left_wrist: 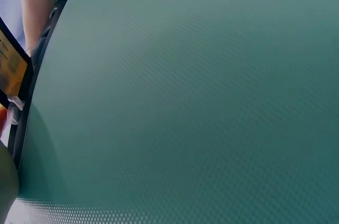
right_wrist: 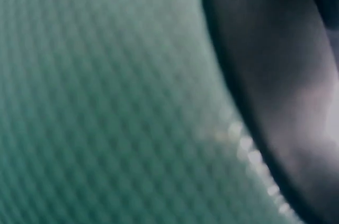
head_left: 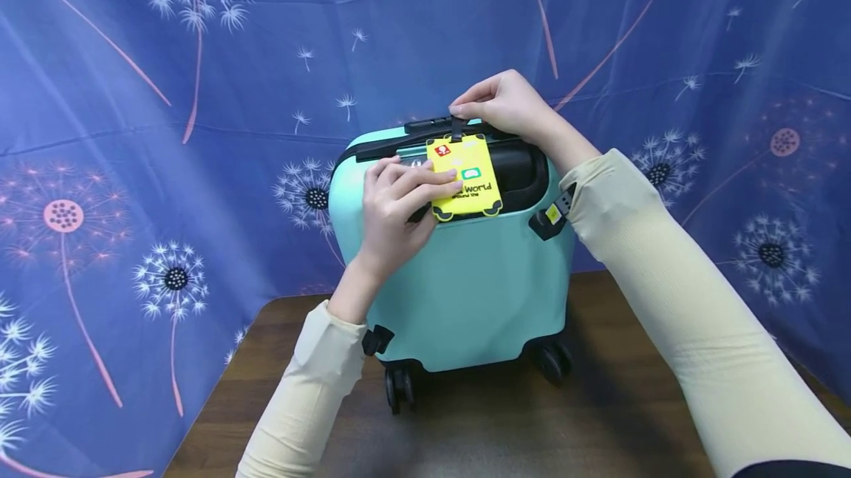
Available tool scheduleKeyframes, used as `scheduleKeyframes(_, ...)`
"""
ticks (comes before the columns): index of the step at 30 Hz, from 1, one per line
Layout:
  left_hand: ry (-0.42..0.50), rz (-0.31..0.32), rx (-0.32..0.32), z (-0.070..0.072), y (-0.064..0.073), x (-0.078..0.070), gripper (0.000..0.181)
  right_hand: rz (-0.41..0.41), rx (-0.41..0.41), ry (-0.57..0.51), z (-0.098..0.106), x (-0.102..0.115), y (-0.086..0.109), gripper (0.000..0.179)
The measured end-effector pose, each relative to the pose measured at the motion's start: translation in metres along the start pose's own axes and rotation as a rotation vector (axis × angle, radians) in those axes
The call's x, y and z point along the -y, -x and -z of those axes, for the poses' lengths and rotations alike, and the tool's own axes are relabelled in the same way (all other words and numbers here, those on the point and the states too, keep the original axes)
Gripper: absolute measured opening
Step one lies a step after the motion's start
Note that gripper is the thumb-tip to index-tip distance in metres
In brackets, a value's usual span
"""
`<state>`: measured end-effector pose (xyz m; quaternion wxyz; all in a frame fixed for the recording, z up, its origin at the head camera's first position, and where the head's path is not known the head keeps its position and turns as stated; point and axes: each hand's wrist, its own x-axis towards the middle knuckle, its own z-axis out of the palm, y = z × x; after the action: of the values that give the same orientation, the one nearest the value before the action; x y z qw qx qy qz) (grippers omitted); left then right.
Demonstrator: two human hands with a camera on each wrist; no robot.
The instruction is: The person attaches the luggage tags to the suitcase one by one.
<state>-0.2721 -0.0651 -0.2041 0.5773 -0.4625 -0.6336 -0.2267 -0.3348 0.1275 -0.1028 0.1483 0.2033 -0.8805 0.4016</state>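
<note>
A mint-green hard-shell suitcase (head_left: 465,293) stands upright on its wheels in the head view. Against its upper front lies a yellow luggage tag (head_left: 475,160) with black corners and printed words. My left hand (head_left: 399,205) holds the tag by its left edge, fingers over the front and thumb low behind it. Above, my right hand (head_left: 510,105) pinches the tag's black strap (head_left: 457,129) near the suitcase's top edge; the strap's end is hidden by the fingertips. Textured green shell (left_wrist: 185,102) fills most of the left wrist view. In the right wrist view the shell (right_wrist: 106,102) is blurred.
The suitcase rests on a brown wooden table (head_left: 638,404). Behind it hangs a blue cloth (head_left: 412,42) with dandelion prints. A black handle recess (head_left: 525,171) lies behind the tag. Black wheels (head_left: 552,361) show under the suitcase.
</note>
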Motion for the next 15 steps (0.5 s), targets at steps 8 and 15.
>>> scheduleKeyframes(8,0.034,0.013,-0.038,0.003,0.002,-0.003,0.029,-0.015,0.017,0.025,0.0,0.005,0.003,0.035)
scheduleKeyframes(15,0.075,0.016,-0.027,0.004,0.004,-0.002,0.025,-0.042,0.03,0.038,0.003,0.005,0.011,0.036)
